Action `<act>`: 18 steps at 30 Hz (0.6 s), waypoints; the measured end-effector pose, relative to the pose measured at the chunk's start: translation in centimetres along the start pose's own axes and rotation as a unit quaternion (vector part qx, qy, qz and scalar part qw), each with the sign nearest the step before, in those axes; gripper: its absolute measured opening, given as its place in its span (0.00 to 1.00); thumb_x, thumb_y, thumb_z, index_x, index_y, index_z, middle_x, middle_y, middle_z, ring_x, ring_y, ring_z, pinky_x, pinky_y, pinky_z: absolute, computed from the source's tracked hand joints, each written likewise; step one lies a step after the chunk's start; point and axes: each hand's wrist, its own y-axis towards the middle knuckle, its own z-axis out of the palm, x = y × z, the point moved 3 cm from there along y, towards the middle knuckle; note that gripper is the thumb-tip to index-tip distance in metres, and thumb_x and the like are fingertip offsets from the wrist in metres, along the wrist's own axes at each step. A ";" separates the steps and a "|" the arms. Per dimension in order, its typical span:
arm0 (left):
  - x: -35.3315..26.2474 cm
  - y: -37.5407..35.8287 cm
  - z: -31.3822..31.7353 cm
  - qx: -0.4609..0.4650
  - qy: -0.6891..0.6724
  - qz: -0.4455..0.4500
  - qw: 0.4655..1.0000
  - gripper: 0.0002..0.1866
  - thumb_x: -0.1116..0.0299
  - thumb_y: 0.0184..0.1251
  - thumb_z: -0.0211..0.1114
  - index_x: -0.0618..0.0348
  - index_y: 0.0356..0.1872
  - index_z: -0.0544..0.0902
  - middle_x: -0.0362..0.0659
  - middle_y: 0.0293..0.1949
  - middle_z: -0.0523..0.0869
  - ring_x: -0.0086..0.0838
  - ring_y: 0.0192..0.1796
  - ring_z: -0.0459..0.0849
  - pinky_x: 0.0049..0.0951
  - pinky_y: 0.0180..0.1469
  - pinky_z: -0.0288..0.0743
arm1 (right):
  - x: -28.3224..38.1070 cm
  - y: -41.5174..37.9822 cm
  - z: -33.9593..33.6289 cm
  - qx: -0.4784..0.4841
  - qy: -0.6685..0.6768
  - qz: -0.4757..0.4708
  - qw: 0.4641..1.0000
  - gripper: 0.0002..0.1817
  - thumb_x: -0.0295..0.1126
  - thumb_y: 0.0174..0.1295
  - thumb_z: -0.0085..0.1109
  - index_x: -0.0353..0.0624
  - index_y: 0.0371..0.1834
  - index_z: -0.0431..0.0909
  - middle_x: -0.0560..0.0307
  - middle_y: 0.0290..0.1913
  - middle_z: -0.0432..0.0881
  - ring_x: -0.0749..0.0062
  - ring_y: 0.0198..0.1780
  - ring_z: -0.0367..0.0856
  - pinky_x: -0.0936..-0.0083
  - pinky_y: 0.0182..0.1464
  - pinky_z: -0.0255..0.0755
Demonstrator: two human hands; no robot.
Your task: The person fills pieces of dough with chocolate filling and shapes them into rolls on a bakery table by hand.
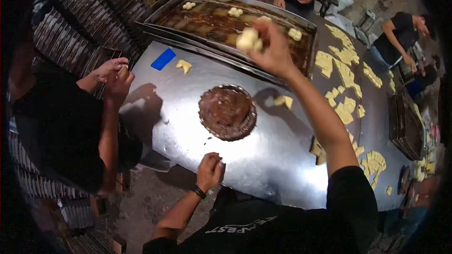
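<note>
My right hand is raised over the near side of a large, dark baking tray, its fingers closed on a lumpy piece of pale dough; both are motion-blurred. Near the table's front edge is my left hand, with a dark band at the wrist. Its fingers are curled, and a small whitish bit shows at the fingertips, too small to name. Between my hands sits a round dish of glossy brown filling. A small dough piece lies right of it. Knotted dough lumps rest on the tray.
A co-worker's hands at left hold something small. A blue scraper and a dough scrap lie on the metal table. Several flat dough pieces cover the right side. More people stand behind; stacked trays line the left.
</note>
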 end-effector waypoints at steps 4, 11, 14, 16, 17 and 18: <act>1.5 -0.8 0.8 0.001 0.033 0.043 0.999 0.10 0.70 0.54 0.64 0.61 0.37 0.82 0.48 0.44 0.81 0.41 0.41 0.80 0.37 0.42 0.76 | -6.0 9.2 5.7 -0.256 -0.049 -0.031 0.965 0.26 0.38 0.45 0.72 0.46 0.49 0.76 0.51 0.49 0.80 0.61 0.50 0.79 0.62 0.50 0.75; 2.5 -1.0 0.7 0.039 0.023 0.053 0.998 0.13 0.73 0.48 0.68 0.61 0.37 0.79 0.46 0.44 0.81 0.40 0.39 0.79 0.36 0.36 0.76 | -17.5 7.9 12.7 -0.075 -0.239 0.017 0.968 0.25 0.49 0.59 0.56 0.48 0.57 0.75 0.43 0.43 0.84 0.55 0.41 0.84 0.60 0.47 0.79; 2.3 -1.0 0.7 0.058 0.039 0.044 0.997 0.13 0.73 0.47 0.68 0.60 0.37 0.79 0.46 0.44 0.80 0.40 0.41 0.79 0.37 0.39 0.74 | -8.6 5.3 8.4 -0.012 0.170 0.241 0.956 0.21 0.43 0.67 0.50 0.34 0.51 0.75 0.49 0.34 0.83 0.67 0.32 0.82 0.71 0.35 0.78; 2.2 -0.9 1.2 0.070 0.015 0.033 0.997 0.10 0.74 0.50 0.66 0.59 0.36 0.81 0.46 0.43 0.81 0.41 0.41 0.79 0.38 0.41 0.73 | -3.9 -1.0 4.3 0.044 0.202 0.269 0.941 0.18 0.39 0.66 0.51 0.32 0.38 0.79 0.48 0.28 0.84 0.70 0.25 0.82 0.77 0.28 0.74; 1.9 -0.6 1.1 0.068 0.008 0.039 0.997 0.09 0.74 0.51 0.65 0.60 0.35 0.81 0.46 0.42 0.81 0.41 0.41 0.79 0.38 0.42 0.73 | -1.7 -5.2 2.7 0.055 0.189 0.333 0.922 0.18 0.38 0.67 0.50 0.31 0.34 0.79 0.50 0.24 0.83 0.76 0.20 0.80 0.82 0.23 0.71; 1.6 -0.3 1.1 0.062 0.002 0.048 0.997 0.08 0.75 0.52 0.64 0.60 0.35 0.81 0.46 0.42 0.81 0.42 0.42 0.79 0.37 0.42 0.73 | -0.4 -10.1 1.4 0.027 0.235 0.400 0.886 0.17 0.39 0.68 0.51 0.33 0.35 0.79 0.50 0.25 0.83 0.76 0.18 0.78 0.83 0.20 0.70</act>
